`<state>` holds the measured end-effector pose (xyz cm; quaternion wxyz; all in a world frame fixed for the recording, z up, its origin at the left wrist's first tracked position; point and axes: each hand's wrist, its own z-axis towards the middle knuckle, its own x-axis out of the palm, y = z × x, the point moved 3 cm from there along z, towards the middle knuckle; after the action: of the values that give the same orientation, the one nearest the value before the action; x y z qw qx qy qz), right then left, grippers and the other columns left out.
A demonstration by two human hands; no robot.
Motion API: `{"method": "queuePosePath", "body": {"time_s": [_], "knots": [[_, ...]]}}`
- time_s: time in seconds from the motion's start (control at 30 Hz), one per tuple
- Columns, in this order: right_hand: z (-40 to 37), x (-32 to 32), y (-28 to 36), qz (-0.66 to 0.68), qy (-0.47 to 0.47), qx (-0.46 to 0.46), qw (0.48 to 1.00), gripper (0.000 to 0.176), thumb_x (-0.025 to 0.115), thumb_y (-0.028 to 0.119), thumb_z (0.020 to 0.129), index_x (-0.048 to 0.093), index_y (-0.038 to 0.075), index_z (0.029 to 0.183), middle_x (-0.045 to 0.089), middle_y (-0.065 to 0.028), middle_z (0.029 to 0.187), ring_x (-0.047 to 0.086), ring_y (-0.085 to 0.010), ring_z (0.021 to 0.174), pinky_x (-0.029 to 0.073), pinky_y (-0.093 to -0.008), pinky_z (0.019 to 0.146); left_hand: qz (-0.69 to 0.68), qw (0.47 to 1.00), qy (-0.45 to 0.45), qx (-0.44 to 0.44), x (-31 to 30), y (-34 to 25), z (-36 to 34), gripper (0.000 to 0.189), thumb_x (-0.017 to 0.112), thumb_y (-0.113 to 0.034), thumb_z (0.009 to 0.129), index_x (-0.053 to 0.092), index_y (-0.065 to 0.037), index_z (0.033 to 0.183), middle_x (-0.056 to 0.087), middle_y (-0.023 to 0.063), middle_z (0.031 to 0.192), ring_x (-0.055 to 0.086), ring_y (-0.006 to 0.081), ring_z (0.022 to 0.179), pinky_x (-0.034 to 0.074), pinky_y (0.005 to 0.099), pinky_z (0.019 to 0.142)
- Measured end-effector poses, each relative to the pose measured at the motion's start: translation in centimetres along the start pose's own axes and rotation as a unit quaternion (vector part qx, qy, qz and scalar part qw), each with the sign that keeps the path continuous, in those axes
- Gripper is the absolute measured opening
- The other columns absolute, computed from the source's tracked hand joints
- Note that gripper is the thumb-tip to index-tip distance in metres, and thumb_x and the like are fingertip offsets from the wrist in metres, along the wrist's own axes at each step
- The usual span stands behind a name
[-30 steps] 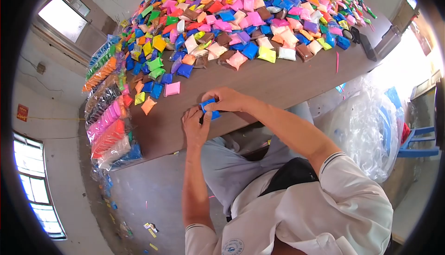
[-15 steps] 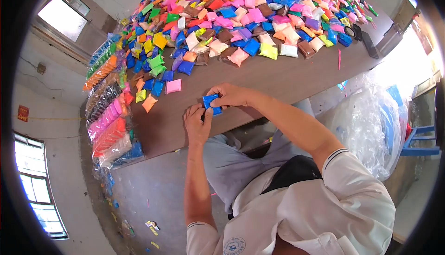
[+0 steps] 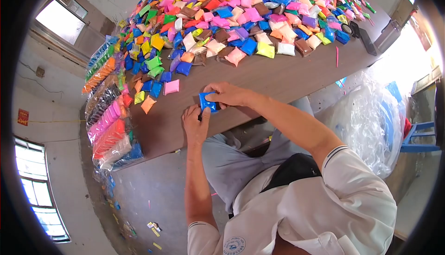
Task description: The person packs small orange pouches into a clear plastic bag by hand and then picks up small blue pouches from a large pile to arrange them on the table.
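Observation:
A small shiny blue packet (image 3: 208, 102) is held between both hands, just above the brown table (image 3: 185, 81) near its front edge. My left hand (image 3: 195, 121) grips the packet's lower left side, with the thumb pointing up against it. From the upper right, my right hand (image 3: 227, 94) pinches the packet, its thumb lying across the blue surface. The fingers beneath the packet are partly hidden. To the left of the hands lie a pink packet (image 3: 171, 87) and an orange packet (image 3: 148, 104).
A large heap of coloured packets (image 3: 222, 12) covers the table's far side. Clear bags of sorted packets (image 3: 107, 127) line the left edge. At the right are a black object (image 3: 366, 39), clear plastic bags (image 3: 366, 120) and a blue stool (image 3: 419, 137).
The blue packet now shows more of its face, flatter between the fingers. Both hands have shifted slightly left in view, and the whole scene has moved a little with the camera.

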<state>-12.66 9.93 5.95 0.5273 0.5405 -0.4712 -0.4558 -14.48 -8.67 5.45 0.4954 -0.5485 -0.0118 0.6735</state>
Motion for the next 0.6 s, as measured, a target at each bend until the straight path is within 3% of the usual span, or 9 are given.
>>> {"method": "queuePosePath", "body": {"time_s": [0.17,0.27,0.37,0.57,0.6], "knots": [[0.2,-0.2,0.1,-0.009,0.040,0.063,0.997,0.037,0.071,0.027,0.087,0.065,0.000,0.111,0.064,-0.0065,0.078,0.058,-0.0106,0.056,0.042,-0.0247,0.047,-0.049,0.998,0.014,-0.042,0.4,1.5,0.1,0.037,0.055,-0.034,0.098,0.065,0.001,0.091,0.065,0.0157,0.102,0.057,0.0354,0.098,0.041,0.0439,0.091],[0.4,-0.1,0.0,-0.004,0.059,0.050,0.997,0.033,0.073,0.025,0.084,0.067,0.001,0.105,0.064,-0.0065,0.075,0.058,-0.0101,0.057,0.042,-0.0245,0.048,-0.049,0.998,0.015,-0.048,0.5,1.9,0.1,0.036,0.055,-0.033,0.098,0.064,0.001,0.090,0.065,0.0157,0.100,0.057,0.0356,0.096,0.041,0.0446,0.090],[0.7,0.0,-0.5,-0.041,0.044,0.059,0.996,0.038,0.075,0.027,0.083,0.065,0.002,0.110,0.065,-0.0032,0.081,0.057,-0.0093,0.061,0.042,-0.0237,0.052,-0.028,0.999,0.013,-0.035,0.5,1.6,0.1,0.035,0.055,-0.032,0.097,0.064,0.000,0.087,0.065,0.0142,0.099,0.057,0.0347,0.096,0.041,0.0445,0.089],[0.9,-0.2,-1.0,-0.208,-0.018,-0.093,0.974,0.029,0.070,0.019,0.082,0.065,0.002,0.105,0.061,-0.0034,0.074,0.054,-0.0109,0.060,0.042,-0.0270,0.053,0.004,1.000,0.004,0.006,0.3,0.5,0.1,0.035,0.057,-0.031,0.096,0.064,0.000,0.081,0.065,0.0113,0.098,0.057,0.0324,0.095,0.041,0.0434,0.089],[0.7,-0.2,-0.7,-0.178,-0.004,-0.052,0.983,0.028,0.069,0.020,0.083,0.064,0.001,0.103,0.060,-0.0037,0.073,0.055,-0.0109,0.060,0.042,-0.0272,0.054,0.005,1.000,0.004,0.004,0.3,0.5,0.1,0.035,0.057,-0.031,0.096,0.064,0.000,0.081,0.065,0.0114,0.098,0.057,0.0324,0.096,0.041,0.0435,0.089]]}}
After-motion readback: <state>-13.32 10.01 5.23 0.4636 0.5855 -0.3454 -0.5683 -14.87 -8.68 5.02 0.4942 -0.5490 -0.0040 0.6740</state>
